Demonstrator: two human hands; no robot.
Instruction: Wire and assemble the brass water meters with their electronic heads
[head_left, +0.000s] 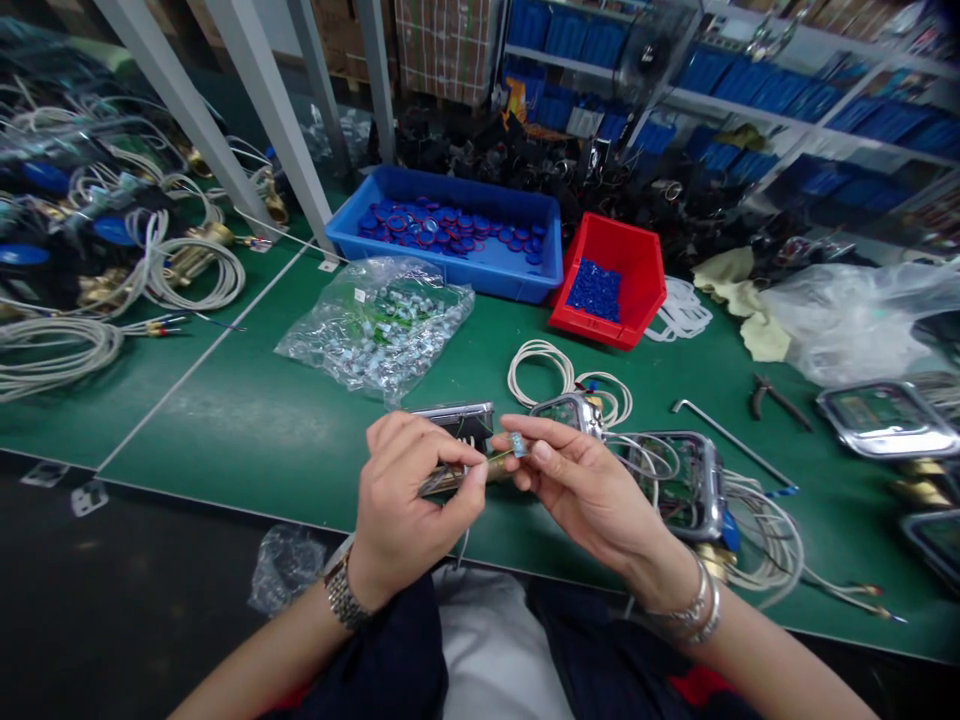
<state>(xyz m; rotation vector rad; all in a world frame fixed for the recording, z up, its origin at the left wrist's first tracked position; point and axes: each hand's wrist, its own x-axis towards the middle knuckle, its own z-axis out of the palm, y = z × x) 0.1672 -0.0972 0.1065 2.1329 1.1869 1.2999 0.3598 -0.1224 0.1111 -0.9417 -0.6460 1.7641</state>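
My left hand (409, 500) is closed around a thin brass-coloured probe (450, 480), held just above the near edge of the green table (247, 420). Opposite it, my right hand (581, 480) pinches a small pale clip (519, 445) at the probe's tip. The two hands almost touch. A clear-lidded meter housing (461, 418) lies right behind my left fingers. Further meter units (675, 480) with white cables (570, 375) sit beside my right hand.
A bag of small metal parts (379, 320) lies ahead. Behind it stand a blue tray of blue rings (450, 235) and a red bin of blue pieces (611, 280). Pliers (776, 400) and a hex key (720, 430) lie right; coiled cables and brass fittings (180, 265) left.
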